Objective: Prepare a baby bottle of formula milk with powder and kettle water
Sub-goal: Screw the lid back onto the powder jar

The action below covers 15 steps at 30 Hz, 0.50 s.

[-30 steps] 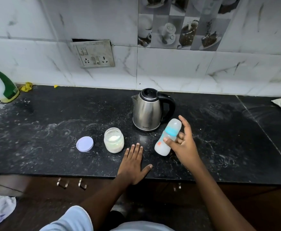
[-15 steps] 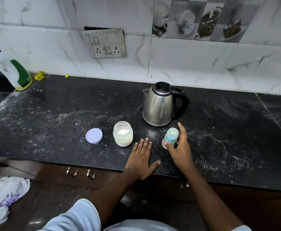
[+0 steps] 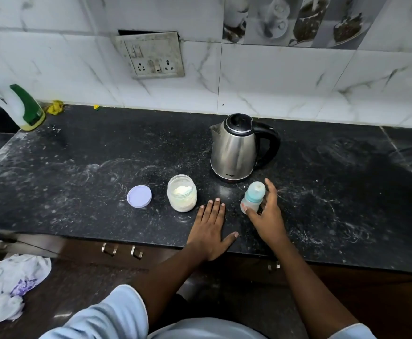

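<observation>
A small clear baby bottle (image 3: 253, 195) with a teal collar and cap stands upright on the black counter (image 3: 89, 162), just in front of a steel kettle (image 3: 234, 148) with a black lid and handle. My right hand (image 3: 268, 221) holds the bottle, thumb on its lower left and fingers along its right side. An open glass jar (image 3: 182, 196) of white powder stands to the left, with its lilac lid (image 3: 139, 196) lying flat beside it. My left hand (image 3: 211, 231) rests flat on the counter between jar and bottle, fingers straight.
A white and green detergent bottle (image 3: 16, 104) stands at the counter's far left by the tiled wall. A switch and socket plate (image 3: 153, 55) hangs on the wall. A crumpled white cloth (image 3: 11, 287) lies on the floor at lower left. Drawer handles (image 3: 121, 250) sit under the counter edge.
My right hand brought the tilted, raised bottle down and stood it upright on the counter before the kettle. My left hand stayed flat. The view shifted left.
</observation>
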### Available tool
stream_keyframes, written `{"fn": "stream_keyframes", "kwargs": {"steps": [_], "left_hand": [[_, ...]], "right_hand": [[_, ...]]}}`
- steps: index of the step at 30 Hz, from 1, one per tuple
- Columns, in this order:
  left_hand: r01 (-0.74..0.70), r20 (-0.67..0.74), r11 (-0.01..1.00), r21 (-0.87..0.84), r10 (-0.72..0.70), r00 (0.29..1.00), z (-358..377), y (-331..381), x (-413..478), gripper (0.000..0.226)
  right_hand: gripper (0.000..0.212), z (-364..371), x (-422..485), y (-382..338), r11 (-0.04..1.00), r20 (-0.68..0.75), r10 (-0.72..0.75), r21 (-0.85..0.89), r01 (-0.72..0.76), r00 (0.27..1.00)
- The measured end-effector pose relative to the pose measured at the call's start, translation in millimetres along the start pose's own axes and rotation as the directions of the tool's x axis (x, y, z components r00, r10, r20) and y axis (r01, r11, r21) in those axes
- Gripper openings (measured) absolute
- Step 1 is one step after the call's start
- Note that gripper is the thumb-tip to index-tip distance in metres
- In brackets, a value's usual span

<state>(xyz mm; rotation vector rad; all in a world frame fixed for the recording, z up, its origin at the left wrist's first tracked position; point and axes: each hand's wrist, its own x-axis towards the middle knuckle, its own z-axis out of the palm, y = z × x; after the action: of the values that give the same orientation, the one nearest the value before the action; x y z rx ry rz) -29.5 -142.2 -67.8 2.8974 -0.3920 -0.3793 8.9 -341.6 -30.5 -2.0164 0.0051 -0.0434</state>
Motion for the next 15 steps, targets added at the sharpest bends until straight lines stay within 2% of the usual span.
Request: {"fn": "stream_keyframes", "kwargs": {"steps": [2, 4, 6, 8, 12, 15], "left_hand": [[-0.015, 0.001, 1.000, -0.010, 0.015, 1.000, -1, 0, -1, 0.099], [-0.032, -0.003, 0.999, -0.031, 0.032, 0.999, -4, 3, -3, 0.100], [-0.045, -0.018, 0.997, -0.056, 0.044, 0.999, -8, 9, -5, 0.100], [-0.052, -0.052, 0.993, -0.108, 0.046, 0.998, -17, 13, -8, 0.100], [-0.115, -0.163, 0.980, -0.164, 0.088, 0.983, -41, 9, -16, 0.098], [-0.155, -0.262, 0.975, -0.160, 0.110, 0.959, -65, -10, -25, 0.098]], "right_hand": [[0.104, -2, -2, -2, 1.000, -0.037, -0.003, 0.002, 0.003, 0.999], [0.098, -7, -7, -10, 0.995, -0.171, -0.078, -0.070, 0.066, 0.982], [0.080, -11, -13, -22, 0.964, -0.329, -0.227, -0.211, 0.163, 0.917], [0.068, -12, -18, -36, 0.924, -0.406, -0.334, -0.318, 0.211, 0.851], [0.057, -5, -18, -56, 0.848, -0.381, -0.486, -0.425, 0.318, 0.786], [0.049, 7, -14, -64, 0.803, -0.316, -0.571, -0.409, 0.434, 0.758]]}}
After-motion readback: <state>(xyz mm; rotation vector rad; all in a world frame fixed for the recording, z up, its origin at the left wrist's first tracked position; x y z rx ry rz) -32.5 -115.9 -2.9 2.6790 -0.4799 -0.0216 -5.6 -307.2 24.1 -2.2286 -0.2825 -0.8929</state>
